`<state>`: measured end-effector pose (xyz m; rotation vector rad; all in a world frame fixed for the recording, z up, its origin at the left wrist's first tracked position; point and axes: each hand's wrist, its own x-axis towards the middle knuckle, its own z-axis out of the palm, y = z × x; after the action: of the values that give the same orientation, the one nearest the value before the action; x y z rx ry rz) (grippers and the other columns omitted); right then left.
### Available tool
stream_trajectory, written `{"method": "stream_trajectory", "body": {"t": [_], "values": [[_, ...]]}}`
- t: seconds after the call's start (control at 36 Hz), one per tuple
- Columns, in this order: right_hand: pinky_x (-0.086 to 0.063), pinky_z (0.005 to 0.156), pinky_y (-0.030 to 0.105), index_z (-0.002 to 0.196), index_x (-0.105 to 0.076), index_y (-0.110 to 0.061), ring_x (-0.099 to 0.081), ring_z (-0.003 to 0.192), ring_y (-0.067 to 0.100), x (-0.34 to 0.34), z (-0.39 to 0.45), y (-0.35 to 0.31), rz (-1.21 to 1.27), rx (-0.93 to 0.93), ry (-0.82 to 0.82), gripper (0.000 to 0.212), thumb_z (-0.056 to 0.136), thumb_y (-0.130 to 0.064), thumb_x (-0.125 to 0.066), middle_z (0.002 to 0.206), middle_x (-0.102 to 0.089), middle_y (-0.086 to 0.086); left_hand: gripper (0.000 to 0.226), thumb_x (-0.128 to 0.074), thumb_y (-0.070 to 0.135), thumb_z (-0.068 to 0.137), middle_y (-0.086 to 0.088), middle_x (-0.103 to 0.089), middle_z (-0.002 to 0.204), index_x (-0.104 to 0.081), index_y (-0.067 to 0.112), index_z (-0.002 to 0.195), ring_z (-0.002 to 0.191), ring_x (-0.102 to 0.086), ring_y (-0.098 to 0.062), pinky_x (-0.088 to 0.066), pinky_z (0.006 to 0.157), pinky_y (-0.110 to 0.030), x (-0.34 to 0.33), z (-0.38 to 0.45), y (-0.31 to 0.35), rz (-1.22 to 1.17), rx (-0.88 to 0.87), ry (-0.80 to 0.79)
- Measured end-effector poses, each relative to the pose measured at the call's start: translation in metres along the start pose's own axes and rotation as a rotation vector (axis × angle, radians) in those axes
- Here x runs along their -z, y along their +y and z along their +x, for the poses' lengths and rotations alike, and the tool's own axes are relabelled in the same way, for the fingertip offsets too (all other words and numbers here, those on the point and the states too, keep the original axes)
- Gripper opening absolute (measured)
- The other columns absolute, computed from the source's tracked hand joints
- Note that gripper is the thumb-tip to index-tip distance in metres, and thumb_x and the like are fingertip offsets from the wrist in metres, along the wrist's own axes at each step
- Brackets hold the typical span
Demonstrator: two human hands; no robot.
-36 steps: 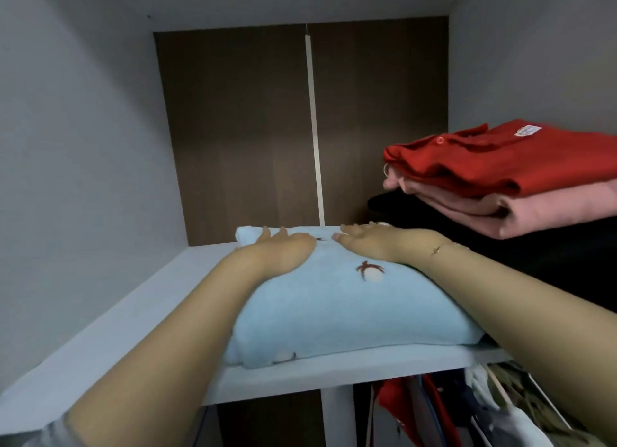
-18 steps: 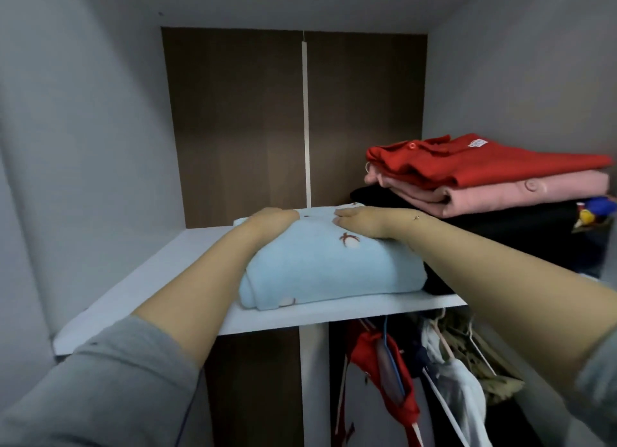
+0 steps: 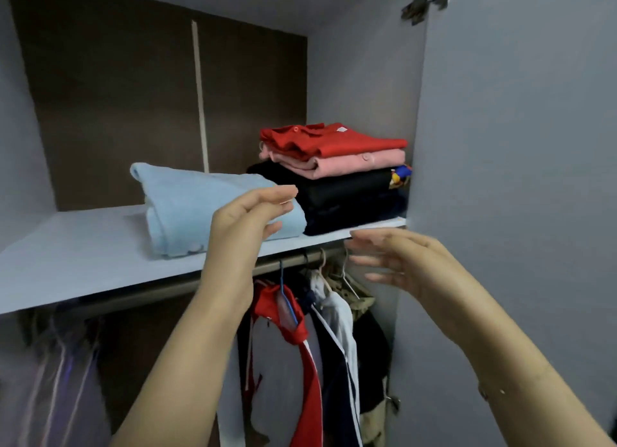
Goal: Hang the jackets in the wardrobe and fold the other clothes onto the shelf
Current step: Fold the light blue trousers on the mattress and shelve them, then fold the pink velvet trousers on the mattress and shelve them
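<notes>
Wardrobe (image 3: 500, 179): we log it open, filling the view; brown back panel at 12 o'clock, grey side wall and door at 3 o'clock.
Shelf (image 3: 83, 256): white board running from 9 o'clock to 3 o'clock, carrying all folded items.
Jackets (image 3: 310, 346): a red-and-white one, a dark one and others on hangers under the rail (image 3: 160, 288), at 6 o'clock.
Folded stack (image 3: 337, 172): red on pink on black, right end of the shelf, at 2 o'clock.
Light blue garment (image 3: 200, 206): folded, lying flat on the shelf, touching the black layer at its right.
Left hand (image 3: 247, 219): lifted off the blue garment it pressed a second ago; fingers loosely curled, holding nothing.
Right hand (image 3: 400, 259): also drawn back, now below the shelf edge at 4 o'clock; fingers spread and straight, nothing held.
Change: both hands have let go and pulled away, and our view has backed off.
Meaning: we judge this garment placed; next is another item, if any remains out of view.
</notes>
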<state>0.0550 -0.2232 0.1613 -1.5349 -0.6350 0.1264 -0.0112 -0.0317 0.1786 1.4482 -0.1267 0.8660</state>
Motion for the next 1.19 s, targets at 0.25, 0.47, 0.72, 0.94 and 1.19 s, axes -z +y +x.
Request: {"method": "stream_trajectory", "body": {"t": [0.25,0.47,0.72,0.94,1.19], "values": [[-0.057,0.085,0.037,0.099,-0.077,-0.018,-0.071,0.099,0.021,0.115,-0.140,0.028,0.089,-0.068,0.350,0.028,0.096,-0.014,-0.049,0.107,-0.074,0.005,0.033,-0.048,-0.001,0.092,0.006,-0.074,0.106,-0.074,0.019,0.098,0.108,-0.065,-0.008,-0.045,0.099,-0.030,-0.120,-0.090,-0.020,-0.156,0.177,-0.367],[-0.058,0.082,0.031,0.100,-0.076,-0.015,-0.071,0.098,0.022,0.234,-0.310,0.063,0.196,-0.137,0.739,0.029,0.096,-0.014,-0.048,0.108,-0.074,0.008,0.027,-0.048,0.014,0.097,0.001,-0.074,0.109,-0.074,0.022,0.101,0.108,-0.066,-0.013,-0.046,0.093,-0.033,-0.269,-0.218,-0.041,-0.326,0.408,-0.722],[-0.058,0.066,0.023,0.099,-0.073,-0.013,-0.073,0.086,0.019,0.373,-0.528,0.078,0.221,-0.285,1.158,0.028,0.098,-0.010,-0.045,0.100,-0.075,0.007,0.023,-0.050,0.010,0.095,-0.001,-0.075,0.105,-0.068,0.014,0.109,0.102,-0.069,-0.013,-0.051,0.082,-0.025,-0.472,-0.408,-0.040,-0.372,0.725,-1.063],[-0.055,0.074,0.025,0.106,-0.070,-0.010,-0.071,0.086,0.017,0.450,-0.694,0.072,0.186,-0.348,1.447,0.028,0.098,-0.009,-0.042,0.100,-0.075,0.008,0.023,-0.052,0.009,0.093,0.002,-0.075,0.103,-0.067,0.018,0.107,0.099,-0.070,-0.010,-0.049,0.081,-0.026,-0.615,-0.552,-0.021,-0.372,0.864,-1.395],[-0.055,0.077,0.030,0.103,-0.071,-0.011,-0.072,0.084,0.018,0.529,-0.798,0.108,0.279,-0.362,1.746,0.028,0.098,-0.010,-0.043,0.099,-0.075,0.008,0.023,-0.052,0.007,0.094,0.001,-0.074,0.107,-0.068,0.015,0.109,0.102,-0.069,-0.013,-0.049,0.090,-0.029,-0.746,-0.649,-0.037,-0.273,0.909,-1.634]]}}
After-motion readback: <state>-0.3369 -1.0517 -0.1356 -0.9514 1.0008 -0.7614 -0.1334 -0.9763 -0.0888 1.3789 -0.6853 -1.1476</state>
